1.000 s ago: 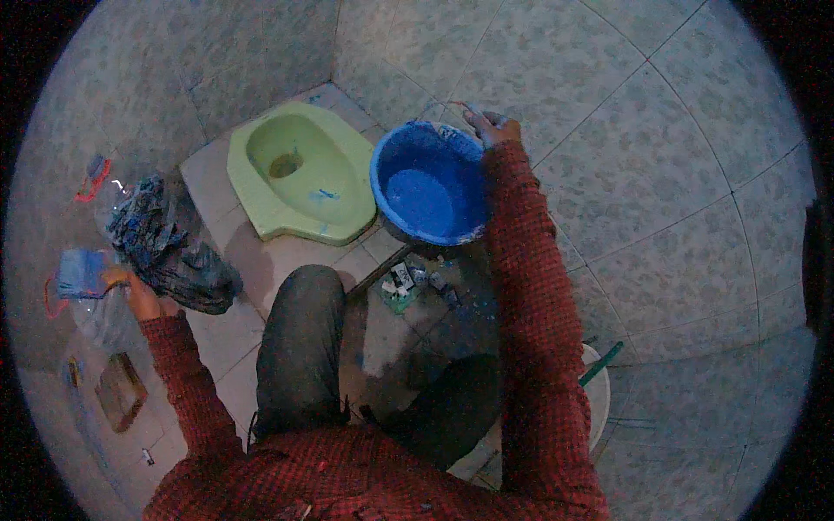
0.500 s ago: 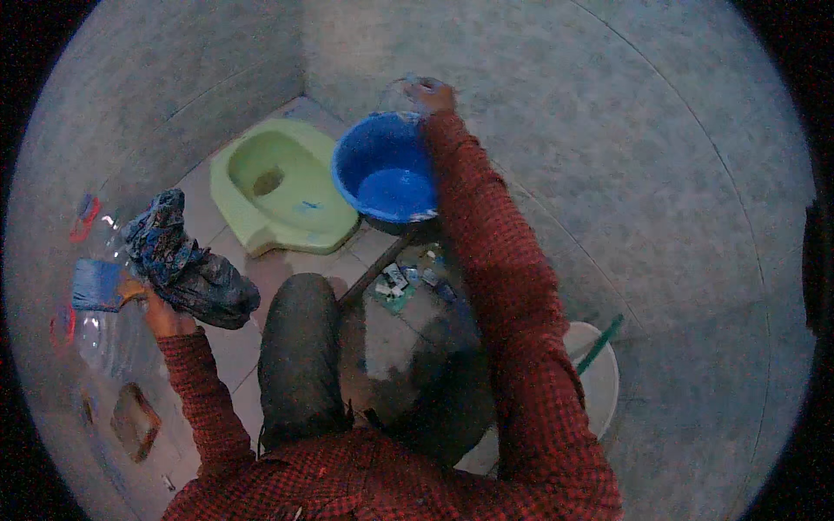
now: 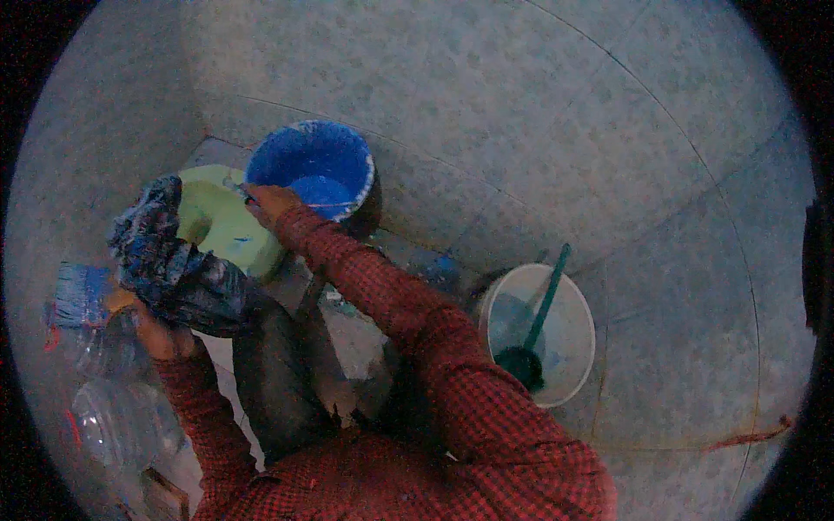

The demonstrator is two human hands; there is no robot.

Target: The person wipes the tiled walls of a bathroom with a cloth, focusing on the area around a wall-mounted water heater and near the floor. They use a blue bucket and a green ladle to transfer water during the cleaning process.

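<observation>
My left hand [image 3: 161, 334] is closed round a wide paintbrush [image 3: 85, 291] with blue bristles and a wooden handle. A crumpled, blue-stained dark rag [image 3: 178, 269] hangs over the same hand, hiding most of its fingers. Stretched forward, my right hand [image 3: 274, 204] is closed at the near left rim of a blue basin [image 3: 300, 156]. Something small and bluish shows at its fingertips, too dim to name. Blue paint lies in the basin's bottom. Behind the rag and the right hand sits a pale green squat toilet [image 3: 230, 234], partly covered.
To the right, a white bucket [image 3: 569, 339] holds a green-handled brush [image 3: 547, 300] with a dark head. Clear plastic bottles [image 3: 126, 421] lie at the left, near a wooden piece [image 3: 165, 495]. A tiled wall [image 3: 486, 113] rises ahead and to the right.
My right hand has come down from the wall above the basin to its near left side. The view has swung right, bringing the white bucket more fully into sight. The left hand keeps its hold.
</observation>
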